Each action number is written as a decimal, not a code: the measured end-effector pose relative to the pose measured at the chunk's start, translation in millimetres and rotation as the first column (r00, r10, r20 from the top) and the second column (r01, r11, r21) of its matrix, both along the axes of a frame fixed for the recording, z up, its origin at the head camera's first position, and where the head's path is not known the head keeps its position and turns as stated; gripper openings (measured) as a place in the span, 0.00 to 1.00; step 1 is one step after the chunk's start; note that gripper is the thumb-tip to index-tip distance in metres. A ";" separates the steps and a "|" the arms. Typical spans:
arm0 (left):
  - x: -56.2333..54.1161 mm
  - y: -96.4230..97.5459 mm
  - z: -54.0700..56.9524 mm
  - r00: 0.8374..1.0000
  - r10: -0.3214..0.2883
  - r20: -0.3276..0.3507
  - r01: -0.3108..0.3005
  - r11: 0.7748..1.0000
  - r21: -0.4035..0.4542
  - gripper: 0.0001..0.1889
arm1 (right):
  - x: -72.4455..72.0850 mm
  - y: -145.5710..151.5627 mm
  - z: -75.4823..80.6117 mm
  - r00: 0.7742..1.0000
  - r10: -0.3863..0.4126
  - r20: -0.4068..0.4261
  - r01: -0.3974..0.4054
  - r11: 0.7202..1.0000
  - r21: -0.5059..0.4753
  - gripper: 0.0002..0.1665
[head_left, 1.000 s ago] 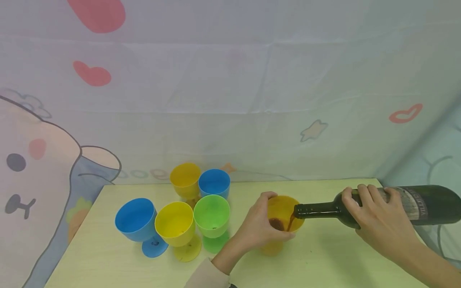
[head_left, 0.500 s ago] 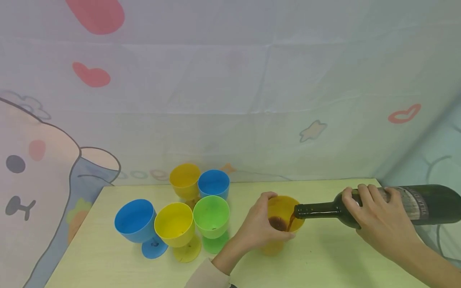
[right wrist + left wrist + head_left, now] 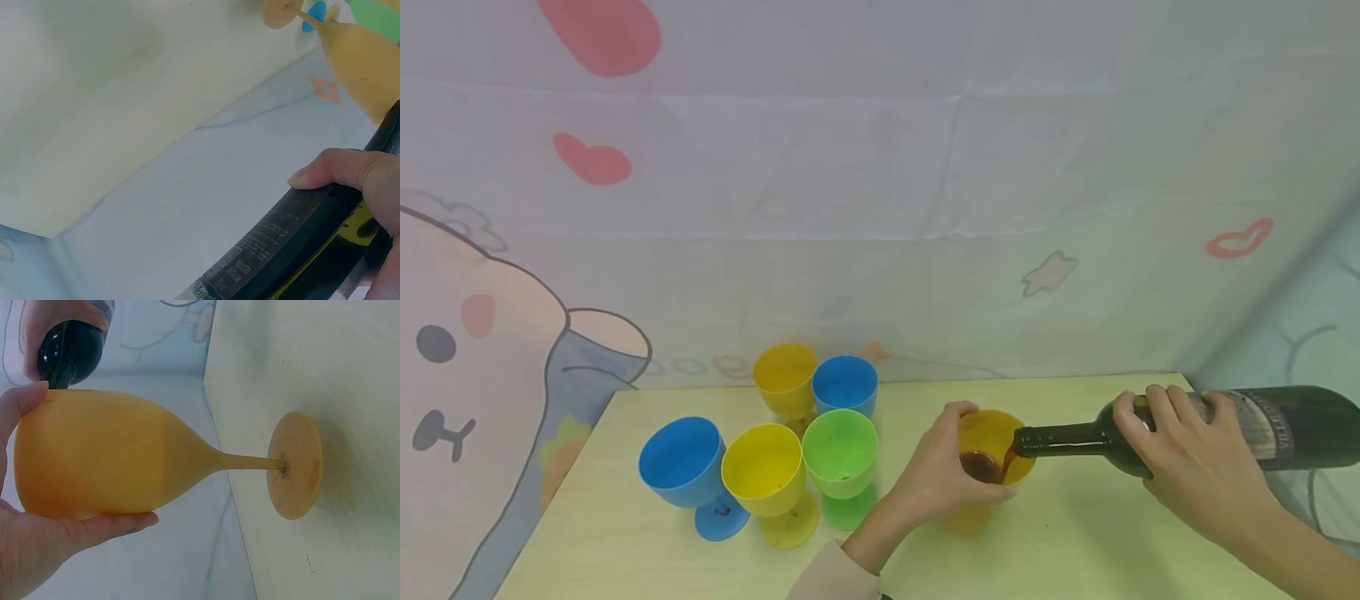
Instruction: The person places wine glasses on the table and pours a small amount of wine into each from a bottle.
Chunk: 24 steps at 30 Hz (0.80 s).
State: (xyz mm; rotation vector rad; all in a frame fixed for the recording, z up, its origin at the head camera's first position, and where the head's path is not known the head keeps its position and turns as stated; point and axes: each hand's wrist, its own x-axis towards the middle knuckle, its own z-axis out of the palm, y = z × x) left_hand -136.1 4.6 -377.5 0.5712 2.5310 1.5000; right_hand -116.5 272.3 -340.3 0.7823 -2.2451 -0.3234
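Blue is marking the leftmost piece: a front blue goblet (image 3: 683, 462) is standing on the table (image 3: 602, 533), well to the left of your orange goblet (image 3: 119, 453). Closer on that side, a front yellow goblet (image 3: 763, 471) is standing, and a rear yellow goblet (image 3: 784, 382) is sitting farther back. A green goblet (image 3: 841, 454) and, behind it, a rear blue goblet (image 3: 846, 385) are standing nearest to the orange goblet's left. None of these five is showing dark liquid, as far as their insides are visible.

Your left hand (image 3: 936, 475) is clamping the orange goblet's bowl from its left, thumb on the near side; the goblet is standing upright, its foot apparently resting on the table. Inside, dark liquid (image 3: 979, 467) is covering the bottom, and a thin stream (image 3: 1008, 457) is running in, so the pour is looking begun but unfinished. Right of the orange goblet, your right hand (image 3: 1195, 467) is gripping a dark bottle (image 3: 1262, 425), which is lying nearly level in the air, mouth at the rim; whether they are touching, I cannot tell. Judging from this, the rest of the pour is remaining.
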 end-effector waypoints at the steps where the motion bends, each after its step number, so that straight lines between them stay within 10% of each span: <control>1: 0.1 0.1 0.2 1.000 0.000 -0.001 0.000 1.000 0.001 0.45 | -0.1 0.2 0.0 1.000 -0.001 0.001 0.001 1.000 0.001 0.42; 24: -0.4 -2.4 -3.5 1.000 -0.021 -0.020 0.021 1.000 -0.014 0.45 | 1.4 1.9 -15.7 0.999 -0.008 0.050 0.012 0.997 -0.082 0.37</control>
